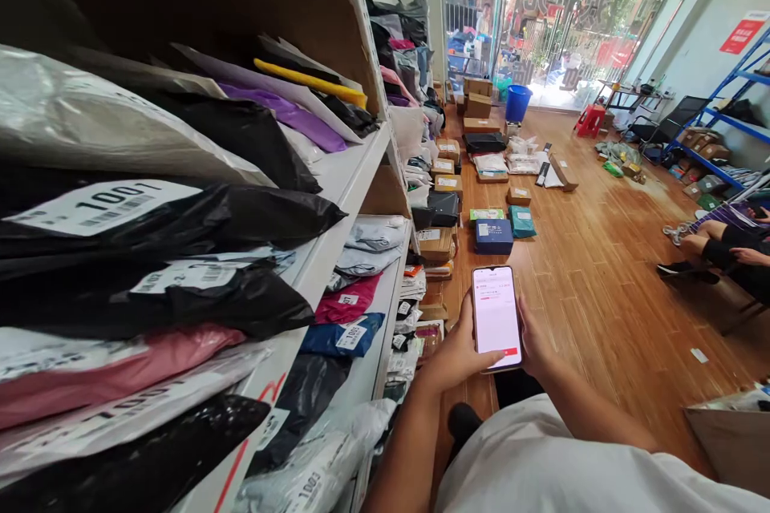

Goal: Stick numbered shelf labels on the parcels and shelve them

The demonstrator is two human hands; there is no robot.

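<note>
A smartphone point(496, 313) with a lit, mostly white screen is held upright in front of my body. My left hand point(460, 349) grips its left side, the thumb lying over the lower part of the screen near a red button. Along the right edge, my right hand point(535, 337) wraps round the phone, its fingers partly hidden behind it. To my left, a white shelf point(342, 192) carries stacked parcel bags, among them a black parcel bag point(258, 212) with a numbered label and a pink parcel bag point(180, 357).
Boxes line the floor by the shelves, including a dark blue box point(493, 236) and a teal package point(521, 221). Farther off stand a blue bin point(518, 103) and a red stool point(590, 121). At right, a seated person's legs point(703, 244) show near a blue rack point(731, 124).
</note>
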